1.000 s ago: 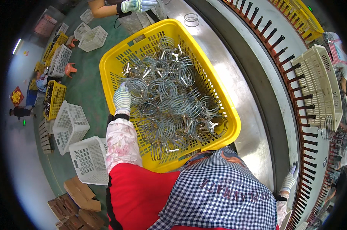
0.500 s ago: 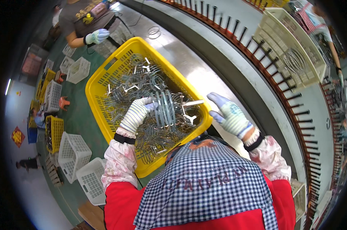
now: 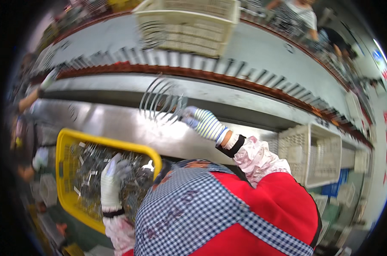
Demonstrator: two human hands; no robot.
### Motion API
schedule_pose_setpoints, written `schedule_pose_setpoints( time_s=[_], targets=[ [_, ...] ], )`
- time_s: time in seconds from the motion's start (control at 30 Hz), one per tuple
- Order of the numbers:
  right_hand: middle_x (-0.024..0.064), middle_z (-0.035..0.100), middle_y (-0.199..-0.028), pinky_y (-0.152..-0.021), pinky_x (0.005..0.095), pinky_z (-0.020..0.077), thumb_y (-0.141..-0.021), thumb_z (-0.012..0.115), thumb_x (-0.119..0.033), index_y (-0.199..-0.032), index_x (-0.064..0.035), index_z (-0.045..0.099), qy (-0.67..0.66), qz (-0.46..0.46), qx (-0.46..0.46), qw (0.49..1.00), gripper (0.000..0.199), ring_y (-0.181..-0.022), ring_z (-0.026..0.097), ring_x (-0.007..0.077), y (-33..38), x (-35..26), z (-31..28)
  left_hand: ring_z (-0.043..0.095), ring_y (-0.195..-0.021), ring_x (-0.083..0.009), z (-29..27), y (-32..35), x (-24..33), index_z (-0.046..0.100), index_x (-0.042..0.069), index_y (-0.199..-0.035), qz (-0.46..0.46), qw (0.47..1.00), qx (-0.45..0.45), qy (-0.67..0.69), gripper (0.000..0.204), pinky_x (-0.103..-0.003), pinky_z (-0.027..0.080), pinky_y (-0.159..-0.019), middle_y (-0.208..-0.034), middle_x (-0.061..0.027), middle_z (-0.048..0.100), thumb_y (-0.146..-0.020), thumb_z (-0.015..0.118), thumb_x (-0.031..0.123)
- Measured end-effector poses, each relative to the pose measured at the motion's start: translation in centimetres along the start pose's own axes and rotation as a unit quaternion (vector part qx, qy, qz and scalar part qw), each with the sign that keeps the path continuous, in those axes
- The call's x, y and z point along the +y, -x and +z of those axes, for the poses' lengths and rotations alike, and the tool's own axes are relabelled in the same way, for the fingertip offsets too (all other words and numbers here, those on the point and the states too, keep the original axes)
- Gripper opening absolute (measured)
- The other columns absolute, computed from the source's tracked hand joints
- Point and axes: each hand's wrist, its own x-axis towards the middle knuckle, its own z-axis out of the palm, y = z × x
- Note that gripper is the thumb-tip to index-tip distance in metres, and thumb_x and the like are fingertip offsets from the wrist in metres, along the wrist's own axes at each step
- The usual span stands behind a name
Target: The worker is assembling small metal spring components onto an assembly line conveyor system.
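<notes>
Two gloved hands are at work: my right hand [image 3: 200,121] has its grip clamped on a bundle of curved metal wire pieces [image 3: 161,102], raised over the steel counter [image 3: 116,123]. My left hand [image 3: 113,175] rests, fingers loosely apart, on the tangled wire parts in the yellow basket [image 3: 69,141].

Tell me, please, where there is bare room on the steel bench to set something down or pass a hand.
The steel bench is bare between the yellow basket and the dark channel behind it, left of the right hand lifting wire parts. It is crowded inside the basket, where the left hand rests, and by the white crate on the right.
</notes>
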Motion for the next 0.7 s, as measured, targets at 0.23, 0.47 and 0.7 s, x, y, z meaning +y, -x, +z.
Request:
schedule_pose_setpoints(
  time_s=[0.23, 0.47, 0.7],
  targets=[
    [0.0036, 0.065, -0.101, -0.076, 0.0354, 0.0518, -0.09, 0.062, -0.055, -0.104, -0.0135, 0.06, -0.262, -0.08, 0.576, 0.77, 0.043, -0.089, 0.062, 0.0184, 4.7, 6.8, -19.0, 0.062, -0.099, -0.0223, -1.9, -0.5, -5.8, 0.04, -0.002, -0.143, -0.014, 0.982, 0.092, 0.165, 0.07, -0.036, 0.051, -0.093, -0.12, -0.0162, 0.058, -0.091, 0.064, 0.039],
    [0.0082, 0.063, -0.111, -0.098, 0.0439, 0.0469, -0.092, 0.062, -0.049, -0.124, -0.0119, 0.048, -0.203, -0.069, 0.783, 0.584, 0.051, -0.106, 0.06, 0.0267, 16.6, 13.2, -37.2, 0.059, -0.103, -0.0179, -1.9, 0.6, -6.1, 0.043, 0.007, -0.144, -0.032, 0.981, 0.119, 0.152, 0.064, -0.034, 0.048, -0.096, -0.125, -0.0106, 0.057, -0.092, 0.062, 0.039],
    [0.0104, 0.065, -0.086, -0.062, 0.0345, 0.0478, -0.093, 0.066, -0.035, -0.112, -0.0063, 0.059, -0.236, -0.102, 0.842, 0.474, 0.036, -0.072, 0.059, 0.0228, 22.5, 16.7, -44.8, 0.059, -0.1, -0.0182, -3.9, 1.5, -6.3, 0.042, 0.004, -0.144, -0.031, 0.98, 0.121, 0.156, 0.064, -0.033, 0.049, -0.09, -0.124, -0.0112, 0.057, -0.092, 0.062, 0.036]
  ],
)
